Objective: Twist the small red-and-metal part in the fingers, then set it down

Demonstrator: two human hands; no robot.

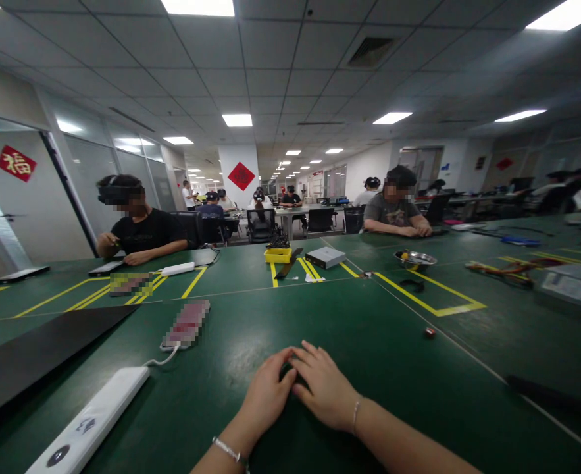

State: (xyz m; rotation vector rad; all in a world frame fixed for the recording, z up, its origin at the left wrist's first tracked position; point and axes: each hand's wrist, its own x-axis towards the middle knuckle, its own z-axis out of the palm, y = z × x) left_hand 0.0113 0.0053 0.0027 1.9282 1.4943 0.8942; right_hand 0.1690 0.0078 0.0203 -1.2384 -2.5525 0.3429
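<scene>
Left hand [269, 382] and right hand [328, 385] are just chilling at the green surface [186, 421], fingers touching, each grip loose with thumb apart from fingers. From here I see the phone [187, 322] lying over to their left, 1 white cable [162, 362] plugged into its near end.

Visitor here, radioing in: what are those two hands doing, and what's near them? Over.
Left hand and right hand together, fingers touching, nothing held. Phone ahead to the left, on white cable. Long white strip at left.
</scene>
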